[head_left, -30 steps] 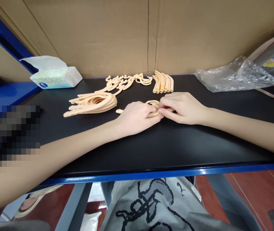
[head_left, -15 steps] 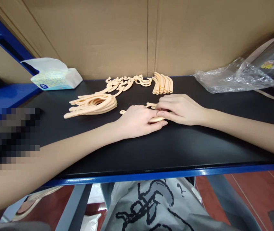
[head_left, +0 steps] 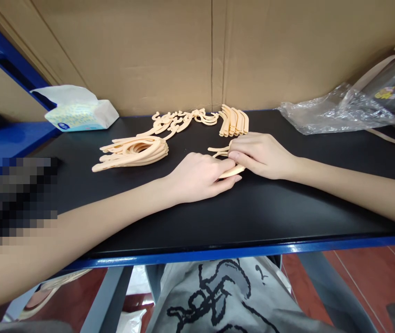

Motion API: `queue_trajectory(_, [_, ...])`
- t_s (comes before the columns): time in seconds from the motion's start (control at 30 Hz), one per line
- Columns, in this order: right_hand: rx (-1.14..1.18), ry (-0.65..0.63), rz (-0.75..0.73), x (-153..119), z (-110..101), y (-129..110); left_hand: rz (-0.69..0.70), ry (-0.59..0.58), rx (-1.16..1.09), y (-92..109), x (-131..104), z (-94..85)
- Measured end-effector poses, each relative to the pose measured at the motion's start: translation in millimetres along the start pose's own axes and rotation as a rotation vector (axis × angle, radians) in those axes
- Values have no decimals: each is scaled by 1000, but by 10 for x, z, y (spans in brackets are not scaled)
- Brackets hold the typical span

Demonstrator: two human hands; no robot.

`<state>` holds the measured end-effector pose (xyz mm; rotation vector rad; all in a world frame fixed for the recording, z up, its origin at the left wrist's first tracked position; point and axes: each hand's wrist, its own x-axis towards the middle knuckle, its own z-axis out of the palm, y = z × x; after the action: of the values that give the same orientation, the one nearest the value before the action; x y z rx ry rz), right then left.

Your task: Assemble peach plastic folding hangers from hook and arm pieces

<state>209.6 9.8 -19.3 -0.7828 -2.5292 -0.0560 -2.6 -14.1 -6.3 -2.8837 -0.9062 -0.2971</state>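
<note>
My left hand (head_left: pixel 200 178) is closed around a beige curved plastic piece (head_left: pixel 231 172), which looks like a clothes hanger part. From the right, my right hand (head_left: pixel 265 155) meets it, thumb and fingers closed at the piece's right end. Much of the piece is hidden by my fingers. Thin beige prongs (head_left: pixel 218 150) stick out to the left from beneath my right hand. A stack of long beige curved arms (head_left: pixel 131 152) lies left of my hands. Behind are small beige hooks (head_left: pixel 174 121) in a loose heap and a row of short beige curved tubes (head_left: pixel 234 121).
A tissue pack (head_left: pixel 79 113) stands at the back left. Crumpled clear plastic (head_left: pixel 336 113) and a grey transparent bag (head_left: pixel 391 85) lie at the back right. A cardboard wall (head_left: pixel 131 55) rises behind the black tabletop (head_left: pixel 270 208), which has a blue front edge (head_left: pixel 218 254).
Both hands have shifted slightly, and the piece between them now tilts up more at its right end. A holed beige end left of my left hand has gone out of sight.
</note>
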Motion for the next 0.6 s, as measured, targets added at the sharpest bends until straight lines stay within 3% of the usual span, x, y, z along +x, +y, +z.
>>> queue_trajectory(0.2, [3, -7, 25, 1, -23, -14, -14, 142, 72, -9, -18, 21])
queue_trajectory(0.6, [-92, 16, -64, -7, -8, 12, -86, 231, 17, -13, -7, 13])
